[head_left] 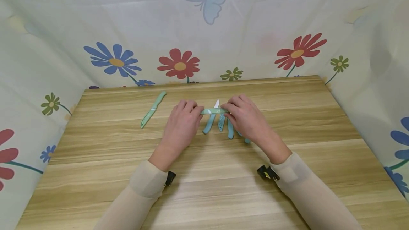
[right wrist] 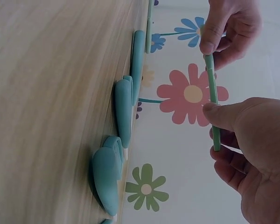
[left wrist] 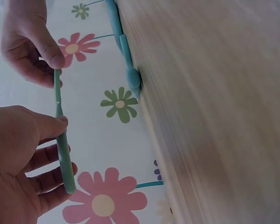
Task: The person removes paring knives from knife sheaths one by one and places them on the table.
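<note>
A slim green knife with a green sheath over its blade [head_left: 214, 111] is held level above the table, between both hands. My left hand [head_left: 184, 119] pinches its handle [left wrist: 64, 158] between thumb and fingers. At the other end my right hand [head_left: 245, 116] pinches the sheath [right wrist: 215, 121]. Below them lie a blue knife [head_left: 209, 123] with its pale blade bare, a perforated blue sheath [head_left: 221, 122] and a blue handle [head_left: 230, 129]. Further blue pieces [head_left: 247, 140] are partly hidden under my right hand.
Another green knife [head_left: 154, 108], sheathed, lies at the left of the wood-grain table [head_left: 204, 194]. A flower-printed cloth [head_left: 249, 20] hangs behind the table and along both sides. Dark wrist cameras [head_left: 267, 173] sit at the cuffs.
</note>
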A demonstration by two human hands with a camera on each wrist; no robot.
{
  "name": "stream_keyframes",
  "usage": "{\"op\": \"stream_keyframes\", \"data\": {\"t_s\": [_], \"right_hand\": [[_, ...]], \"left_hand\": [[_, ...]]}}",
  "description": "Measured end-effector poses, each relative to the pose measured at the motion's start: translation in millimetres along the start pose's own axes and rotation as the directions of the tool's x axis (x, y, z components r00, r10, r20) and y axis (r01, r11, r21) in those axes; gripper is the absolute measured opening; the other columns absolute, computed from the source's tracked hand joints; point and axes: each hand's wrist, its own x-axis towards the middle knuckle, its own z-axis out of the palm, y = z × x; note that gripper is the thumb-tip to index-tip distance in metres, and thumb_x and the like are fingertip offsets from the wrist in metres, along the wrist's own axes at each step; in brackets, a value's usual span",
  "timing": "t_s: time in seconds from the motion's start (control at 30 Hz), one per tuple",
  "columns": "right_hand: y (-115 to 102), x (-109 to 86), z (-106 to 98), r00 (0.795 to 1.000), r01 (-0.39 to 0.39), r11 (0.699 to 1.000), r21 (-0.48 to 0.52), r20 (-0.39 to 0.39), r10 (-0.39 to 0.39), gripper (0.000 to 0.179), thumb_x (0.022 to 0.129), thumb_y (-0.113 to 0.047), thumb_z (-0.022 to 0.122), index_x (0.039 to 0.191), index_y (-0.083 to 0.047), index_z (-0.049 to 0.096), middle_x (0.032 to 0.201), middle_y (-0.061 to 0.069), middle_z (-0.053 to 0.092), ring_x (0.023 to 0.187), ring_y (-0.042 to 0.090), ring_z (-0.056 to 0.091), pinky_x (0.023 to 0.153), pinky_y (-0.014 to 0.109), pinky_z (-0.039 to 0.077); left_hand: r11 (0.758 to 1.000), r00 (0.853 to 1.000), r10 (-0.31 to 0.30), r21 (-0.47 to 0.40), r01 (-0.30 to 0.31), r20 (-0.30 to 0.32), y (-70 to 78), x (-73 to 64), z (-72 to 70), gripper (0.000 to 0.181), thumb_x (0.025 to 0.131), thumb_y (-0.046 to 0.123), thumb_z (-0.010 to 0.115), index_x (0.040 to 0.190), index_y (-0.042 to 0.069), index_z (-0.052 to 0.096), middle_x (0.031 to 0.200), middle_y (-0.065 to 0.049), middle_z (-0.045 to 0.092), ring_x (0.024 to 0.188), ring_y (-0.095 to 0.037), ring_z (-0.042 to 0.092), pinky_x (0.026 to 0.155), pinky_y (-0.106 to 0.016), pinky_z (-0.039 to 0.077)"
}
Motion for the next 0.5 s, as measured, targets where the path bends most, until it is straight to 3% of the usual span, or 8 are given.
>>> {"op": "stream_keyframes", "data": {"t_s": [0.5], "right_hand": [[-3.3, -0.6, 0.4, 0.999, -0.022, 1.000, 0.001, 0.049, 0.022, 0.030, 0.095, -0.012, 0.083, 0.123, -0.004, 0.077, 0.110, 0.010, 0.068, 0.102, 0.029, 0.059, 0.091, 0.042, 0.052]], "left_hand": [[0.999, 0.999, 0.033, 0.040, -0.032, -0.022, 0.4, -1.6, 2.5, 0.019, 0.100, 0.013, 0.076, 0.118, 0.007, 0.078, 0.106, -0.006, 0.066, 0.095, -0.026, 0.054, 0.079, -0.037, 0.051]]}}
